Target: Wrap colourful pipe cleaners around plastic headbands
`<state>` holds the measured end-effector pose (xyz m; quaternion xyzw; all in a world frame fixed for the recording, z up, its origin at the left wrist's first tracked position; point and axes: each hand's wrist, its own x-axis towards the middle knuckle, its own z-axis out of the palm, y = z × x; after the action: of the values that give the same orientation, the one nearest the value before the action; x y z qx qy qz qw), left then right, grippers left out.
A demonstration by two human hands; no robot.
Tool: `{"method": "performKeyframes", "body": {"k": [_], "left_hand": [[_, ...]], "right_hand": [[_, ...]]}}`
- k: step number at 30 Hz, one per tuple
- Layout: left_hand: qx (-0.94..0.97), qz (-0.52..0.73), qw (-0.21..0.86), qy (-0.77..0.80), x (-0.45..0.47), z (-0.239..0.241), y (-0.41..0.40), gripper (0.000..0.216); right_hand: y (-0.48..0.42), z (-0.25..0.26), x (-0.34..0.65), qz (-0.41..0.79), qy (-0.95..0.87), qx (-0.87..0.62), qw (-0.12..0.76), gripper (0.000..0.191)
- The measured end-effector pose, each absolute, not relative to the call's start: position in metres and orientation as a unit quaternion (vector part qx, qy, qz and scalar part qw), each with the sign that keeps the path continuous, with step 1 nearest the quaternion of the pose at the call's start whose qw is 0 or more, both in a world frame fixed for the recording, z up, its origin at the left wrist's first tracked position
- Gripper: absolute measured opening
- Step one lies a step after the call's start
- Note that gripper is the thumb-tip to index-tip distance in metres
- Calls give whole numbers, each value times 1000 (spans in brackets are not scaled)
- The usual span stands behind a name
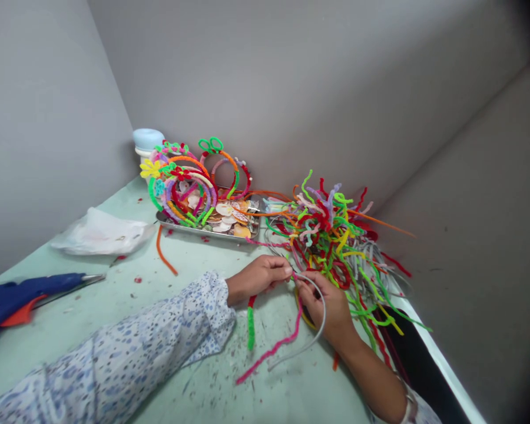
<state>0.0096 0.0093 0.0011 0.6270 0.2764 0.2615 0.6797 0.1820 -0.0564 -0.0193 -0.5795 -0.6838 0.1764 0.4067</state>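
Speckled sleeve [128,347], both hands [261,275] [329,306] near-closed on gray hoop [324,307]

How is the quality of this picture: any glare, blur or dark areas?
Throughout the head view: soft light, no strong glare on the table; top right corner falls to black; pink strand readable, its fine fuzz slightly soft.

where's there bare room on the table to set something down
Best patch: the tabletop between the plastic bag, blue tool and left sleeve, small specks aside. A smaller one lies between the tray and left hand. Crowded: around the right hand, by the fuzzy wires.
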Motion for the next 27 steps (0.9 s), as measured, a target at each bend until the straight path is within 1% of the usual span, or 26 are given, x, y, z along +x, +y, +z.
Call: {"method": "performKeyframes", "body": {"k": [4,7,13,17,27], "left_hand": [[636,252,677,272,10,-2,9,36],[648,245,671,264,10,-5,10,34],[657,233,667,262,10,-6,9,35],[650,220,674,273,10,-6,9,36],[648,203,686,261,9,-5,10,33]], "right_hand": [[-57,-17,182,223,-655,-566,448,22],[-58,-16,182,232,-664,-545,456,26],[-58,-16,181,198,-708,-527,427,16],[-57,-16,182,156,-715,-528,430,11],[-58,-13,185,132,-744,-496,428,11]]}}
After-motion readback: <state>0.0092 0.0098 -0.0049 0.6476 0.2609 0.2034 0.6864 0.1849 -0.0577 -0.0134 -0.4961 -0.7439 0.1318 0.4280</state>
